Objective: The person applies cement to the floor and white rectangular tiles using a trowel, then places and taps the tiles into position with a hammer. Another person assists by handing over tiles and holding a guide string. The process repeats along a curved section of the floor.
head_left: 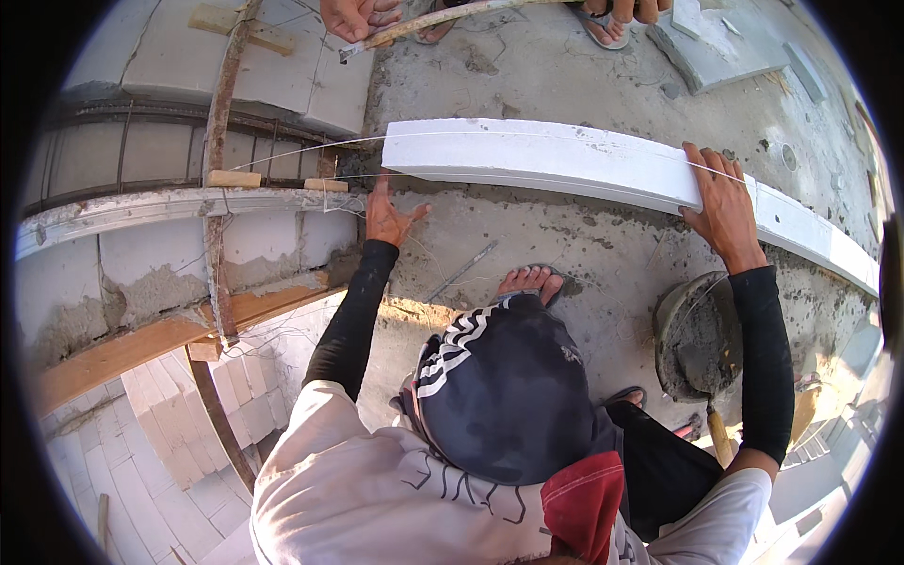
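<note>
A long white building block (pixel 527 155) lies across the floor ahead of me, with a second white block (pixel 810 235) adjoining its right end. My right hand (pixel 723 209) grips the row near that joint, fingers over the top and thumb on the near side. Beside the long block's left end, my left hand (pixel 388 215) is open, index finger stretched toward the corner and thumb spread, holding nothing. White string (pixel 301 149) runs from small wooden pieces (pixel 234 179) on the left and along the blocks. Black sleeves cover both my forearms.
A black mortar bucket (pixel 697 330) stands by my right arm, with a wooden-handled tool (pixel 719 435) at it. Across the blocks, another person's hand (pixel 363 17) is at a long narrow bar (pixel 452 17). Left are a block wall (pixel 141 254) and rebar. Grey slabs (pixel 720 56) lie far right.
</note>
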`<control>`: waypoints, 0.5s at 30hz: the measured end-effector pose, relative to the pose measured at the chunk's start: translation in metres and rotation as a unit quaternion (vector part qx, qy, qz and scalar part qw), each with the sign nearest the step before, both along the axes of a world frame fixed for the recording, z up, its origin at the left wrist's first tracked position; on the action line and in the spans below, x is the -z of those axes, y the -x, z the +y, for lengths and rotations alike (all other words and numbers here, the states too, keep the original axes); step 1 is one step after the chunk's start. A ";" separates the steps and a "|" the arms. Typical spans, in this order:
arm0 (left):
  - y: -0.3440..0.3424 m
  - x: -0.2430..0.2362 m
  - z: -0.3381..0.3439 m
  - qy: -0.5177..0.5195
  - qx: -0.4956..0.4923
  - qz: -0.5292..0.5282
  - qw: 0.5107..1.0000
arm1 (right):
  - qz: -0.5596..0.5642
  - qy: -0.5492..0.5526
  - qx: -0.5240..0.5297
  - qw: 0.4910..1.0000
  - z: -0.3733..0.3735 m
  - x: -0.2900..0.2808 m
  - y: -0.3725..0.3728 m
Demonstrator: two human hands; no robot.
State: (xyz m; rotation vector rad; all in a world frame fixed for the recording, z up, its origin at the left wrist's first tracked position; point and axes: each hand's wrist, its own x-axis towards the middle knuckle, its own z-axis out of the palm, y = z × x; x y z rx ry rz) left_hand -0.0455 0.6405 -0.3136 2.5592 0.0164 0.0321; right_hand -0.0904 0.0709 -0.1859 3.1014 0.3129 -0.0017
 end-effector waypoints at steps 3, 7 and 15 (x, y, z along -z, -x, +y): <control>-0.041 0.041 -0.005 0.022 0.057 -0.041 0.997 | 0.020 0.007 0.013 1.000 0.006 0.003 0.004; -0.056 0.076 -0.004 0.083 0.081 -0.004 0.993 | 0.016 -0.009 0.023 1.000 0.012 0.002 0.004; -0.088 0.129 0.037 -0.028 0.152 0.081 0.985 | -0.008 0.037 0.012 0.999 0.001 0.007 0.013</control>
